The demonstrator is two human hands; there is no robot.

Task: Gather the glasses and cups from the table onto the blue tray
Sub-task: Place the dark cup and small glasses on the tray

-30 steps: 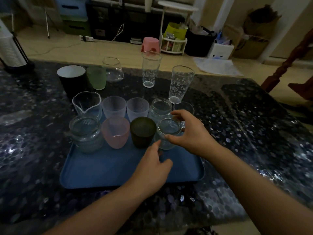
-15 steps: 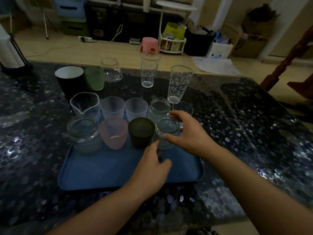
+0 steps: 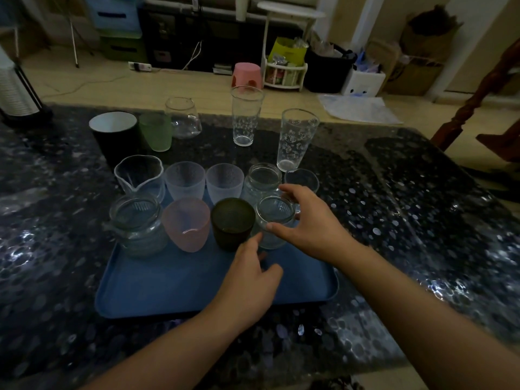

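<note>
Gripping the small clear glass (image 3: 274,220) at its rim, your right hand (image 3: 312,225) curls thumb and fingers round it at the right end of the front row on the blue tray (image 3: 174,285), just beside the dark cup (image 3: 232,222). Your left hand (image 3: 250,282) hovers just below it, fingers loosely curled, index fingertip at the glass's base, holding nothing.

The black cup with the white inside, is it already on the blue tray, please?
No, the black cup stands on the dark table, behind the blue tray.
</note>
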